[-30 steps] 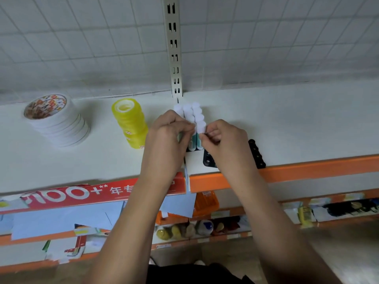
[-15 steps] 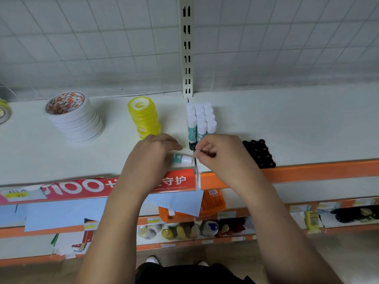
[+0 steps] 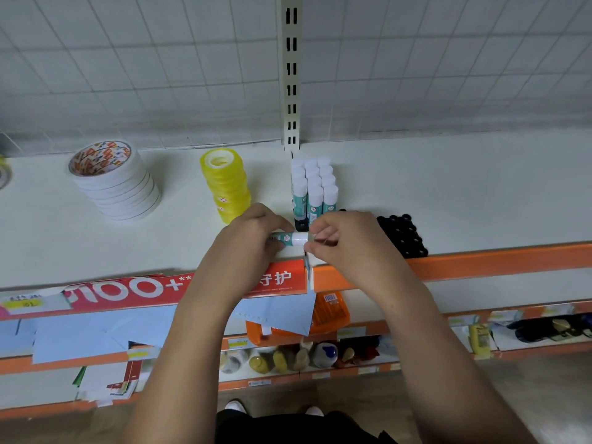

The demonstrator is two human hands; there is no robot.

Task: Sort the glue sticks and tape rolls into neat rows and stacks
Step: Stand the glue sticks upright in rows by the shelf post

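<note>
A single glue stick (image 3: 293, 238) with a white cap and teal label lies sideways between my hands, near the shelf's front edge. My left hand (image 3: 253, 238) grips its body. My right hand (image 3: 342, 238) pinches the capped end. Just behind them stands a block of upright glue sticks (image 3: 314, 190) in three neat rows. Left of that block rises a stack of yellow tape rolls (image 3: 226, 184). Further left is a stack of white tape rolls (image 3: 115, 181).
A black tray of round holes (image 3: 403, 235) lies right of my right hand on the white shelf (image 3: 464, 193). Another tape roll (image 3: 3, 174) shows at the far left edge. The orange shelf lip (image 3: 480, 264) runs along the front, with cluttered lower shelves below.
Both hands have drawn back from the upright block toward the front edge, bringing one glue stick that now lies sideways between them. The camera has shifted, showing more of the left.
</note>
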